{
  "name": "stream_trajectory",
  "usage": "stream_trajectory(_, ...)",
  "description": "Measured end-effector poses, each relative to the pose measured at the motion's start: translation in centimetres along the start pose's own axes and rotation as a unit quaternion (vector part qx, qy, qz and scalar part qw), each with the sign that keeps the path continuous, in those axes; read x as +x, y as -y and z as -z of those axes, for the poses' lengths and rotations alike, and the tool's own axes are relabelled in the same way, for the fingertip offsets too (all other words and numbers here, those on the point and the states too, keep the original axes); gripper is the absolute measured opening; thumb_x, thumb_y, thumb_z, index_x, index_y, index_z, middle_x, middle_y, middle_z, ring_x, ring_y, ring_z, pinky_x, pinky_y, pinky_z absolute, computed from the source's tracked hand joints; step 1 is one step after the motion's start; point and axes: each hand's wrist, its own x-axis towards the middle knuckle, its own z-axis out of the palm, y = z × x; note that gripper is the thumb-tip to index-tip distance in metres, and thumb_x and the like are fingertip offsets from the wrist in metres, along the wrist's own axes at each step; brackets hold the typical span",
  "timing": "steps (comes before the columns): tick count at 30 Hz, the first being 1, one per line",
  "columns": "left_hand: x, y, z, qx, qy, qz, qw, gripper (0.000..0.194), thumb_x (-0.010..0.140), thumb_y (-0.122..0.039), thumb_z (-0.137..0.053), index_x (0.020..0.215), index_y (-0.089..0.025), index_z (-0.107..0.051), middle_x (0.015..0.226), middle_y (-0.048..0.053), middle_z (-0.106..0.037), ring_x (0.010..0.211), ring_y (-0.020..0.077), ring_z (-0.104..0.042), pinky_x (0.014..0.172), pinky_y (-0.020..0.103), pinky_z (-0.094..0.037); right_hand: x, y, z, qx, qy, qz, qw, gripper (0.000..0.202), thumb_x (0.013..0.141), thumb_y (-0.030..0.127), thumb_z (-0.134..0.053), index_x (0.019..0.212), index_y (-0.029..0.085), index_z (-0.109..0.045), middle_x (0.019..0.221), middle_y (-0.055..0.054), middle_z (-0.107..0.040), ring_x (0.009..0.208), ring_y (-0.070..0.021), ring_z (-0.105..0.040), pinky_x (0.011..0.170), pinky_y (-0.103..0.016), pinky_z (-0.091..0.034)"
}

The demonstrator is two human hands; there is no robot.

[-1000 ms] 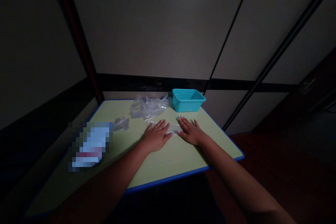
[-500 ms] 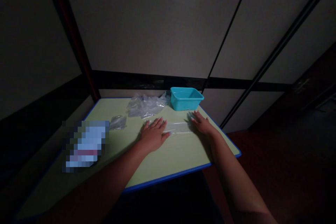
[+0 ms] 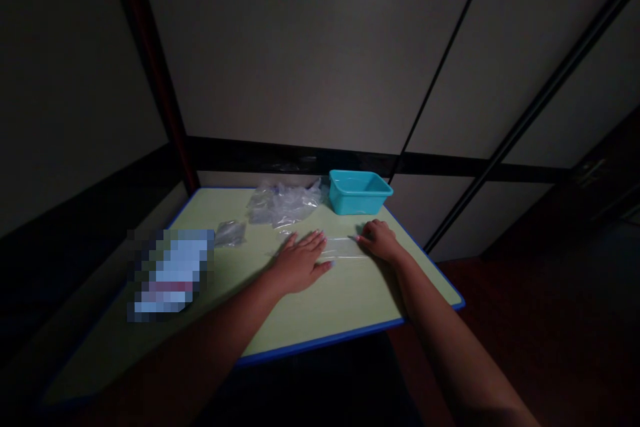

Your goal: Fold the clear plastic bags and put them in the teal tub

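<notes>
A clear plastic bag (image 3: 344,248) lies flat on the pale green table (image 3: 320,310) between my hands. My left hand (image 3: 302,263) rests palm down on its left part, fingers spread. At the bag's right end is my right hand (image 3: 379,239), its fingers curled in and drawn together; whether they grip the plastic is too small to tell. Behind my left hand lies a heap of crumpled clear bags (image 3: 286,203). A small folded clear bag (image 3: 231,233) sits to the left of the heap.
A turquoise basket (image 3: 357,203) stands at the back right of the table. On the left lies a blurred-out white and blue item (image 3: 175,270). The table has a blue edge, and cabinet panels (image 3: 300,47) rise behind it.
My right hand's fingers have gone from spread to curled at the bag's right end. My left hand stays flat on the bag. The whole view has shifted slightly.
</notes>
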Motion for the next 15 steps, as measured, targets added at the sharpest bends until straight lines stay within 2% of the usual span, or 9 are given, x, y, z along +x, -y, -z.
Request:
stream_trajectory(6,0.0,-0.2,0.1,0.000,0.026,0.027,0.999,0.060,0.092,-0.053,-0.022,0.141,-0.018,-0.029,0.148,0.009,-0.024,0.136,0.0217,-0.021,0.108,0.052,-0.011,-0.4,0.9,0.3,-0.019,0.030,-0.002,0.999,0.032,0.081,0.049,-0.053,0.088,0.019,-0.061,0.103,-0.010,-0.054,0.098,-0.0244,-0.045,0.071,-0.031,-0.035)
stream_trajectory(12,0.0,-0.2,0.1,-0.002,0.025,0.025,0.999,0.060,0.092,-0.053,-0.022,0.141,-0.019,-0.029,0.148,0.009,-0.024,0.136,0.0218,-0.021,0.108,0.052,-0.011,-0.6,1.1,0.5,-0.016,0.043,0.005,0.999,0.034,0.083,0.049,-0.051,0.090,0.019,-0.063,0.104,-0.011,-0.056,0.097,-0.0252,-0.046,0.072,-0.032,-0.036)
stream_trajectory(15,0.0,-0.2,0.1,-0.004,0.024,0.026,0.999,0.060,0.092,-0.053,-0.022,0.142,-0.019,-0.028,0.148,0.008,-0.024,0.136,0.0224,-0.020,0.108,0.052,-0.012,-0.5,0.8,0.4,-0.001,0.040,0.007,0.999,0.035,0.084,0.048,-0.048,0.082,0.017,-0.065,0.098,-0.011,-0.058,0.092,-0.0234,-0.049,0.071,-0.031,-0.037)
